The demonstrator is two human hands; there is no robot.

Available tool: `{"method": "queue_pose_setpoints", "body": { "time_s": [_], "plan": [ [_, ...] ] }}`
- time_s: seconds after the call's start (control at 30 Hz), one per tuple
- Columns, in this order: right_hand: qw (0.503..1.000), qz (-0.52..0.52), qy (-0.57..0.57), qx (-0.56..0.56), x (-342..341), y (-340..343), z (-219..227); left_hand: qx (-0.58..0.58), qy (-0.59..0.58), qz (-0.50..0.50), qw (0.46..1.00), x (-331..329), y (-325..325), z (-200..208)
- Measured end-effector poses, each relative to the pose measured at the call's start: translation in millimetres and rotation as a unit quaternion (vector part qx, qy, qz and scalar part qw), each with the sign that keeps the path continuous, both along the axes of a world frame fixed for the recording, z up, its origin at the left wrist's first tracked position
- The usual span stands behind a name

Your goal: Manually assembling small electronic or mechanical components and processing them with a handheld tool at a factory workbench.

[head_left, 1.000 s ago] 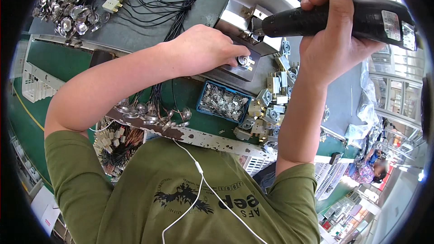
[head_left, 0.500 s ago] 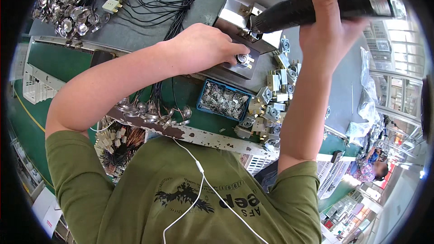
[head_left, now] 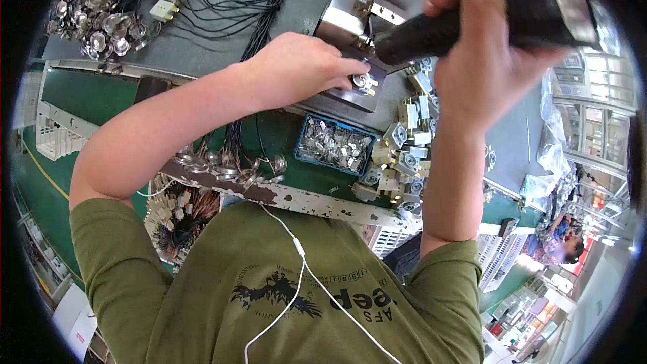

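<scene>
My left hand [head_left: 306, 71] reaches in from the left, its thumb and forefinger closed on a small switch-like part [head_left: 364, 83] with a round metal face and brass tabs. That part sits on a flat metal block [head_left: 350, 101]. Raised at the right, my right hand [head_left: 482, 61] is wrapped round a thick black power screwdriver [head_left: 431, 34], slightly blurred. Its narrow end points left, beside a bent sheet-metal housing [head_left: 344, 20] behind the block. The tool's very tip cannot be made out.
A blue tray [head_left: 335, 146] of small metal pieces sits near the table edge. Several cream-coloured switch parts [head_left: 408, 162] lie right of it. Black cables [head_left: 269, 0] and round metal discs [head_left: 101, 27] spread over the left. A person [head_left: 559, 246] is far right.
My right hand and the power screwdriver have shifted slightly right and down, the narrow end dropping a little. My left hand stays on the small part almost unmoved.
</scene>
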State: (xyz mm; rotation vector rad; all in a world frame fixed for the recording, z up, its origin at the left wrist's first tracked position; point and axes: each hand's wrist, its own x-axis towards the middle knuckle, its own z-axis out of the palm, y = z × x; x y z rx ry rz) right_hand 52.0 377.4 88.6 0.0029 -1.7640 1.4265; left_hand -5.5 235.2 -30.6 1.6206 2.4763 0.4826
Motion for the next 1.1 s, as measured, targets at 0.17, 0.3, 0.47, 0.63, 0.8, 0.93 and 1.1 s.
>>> {"method": "queue_pose_setpoints", "body": {
  "time_s": [0.17,0.3,0.47,0.63,0.8,0.93,1.1],
  "plan": [
    [0.989,0.093,0.074,-0.093,9.7,11.8,-18.2,0.053,-0.011,-0.011,0.998,-3.6,2.4,-2.1],
    [0.907,0.268,0.188,-0.266,-5.7,21.5,-43.6,0.026,-0.013,-0.003,1.0,-2.9,3.0,3.1],
    [0.748,0.429,0.287,-0.418,-6.0,24.2,-50.2,0.008,-0.019,0.004,1.0,-1.0,4.1,4.6],
    [0.775,0.425,0.302,-0.358,-17.8,30.2,-69.2,-0.005,-0.019,0.005,1.0,-0.3,8.3,7.8],
    [0.941,0.22,0.095,-0.237,-0.4,30.7,-52.1,-0.007,-0.029,0.017,0.999,-2.4,6.6,5.6],
    [0.999,0.029,0.012,0.007,14.2,29.1,-41.4,-0.007,-0.032,0.025,0.999,-1.3,6.3,8.4],
    [0.938,0.234,0.132,-0.218,-4.0,24.7,-60.9,0.012,-0.014,0.009,1.0,-1.6,8.5,5.8]
  ]
}}
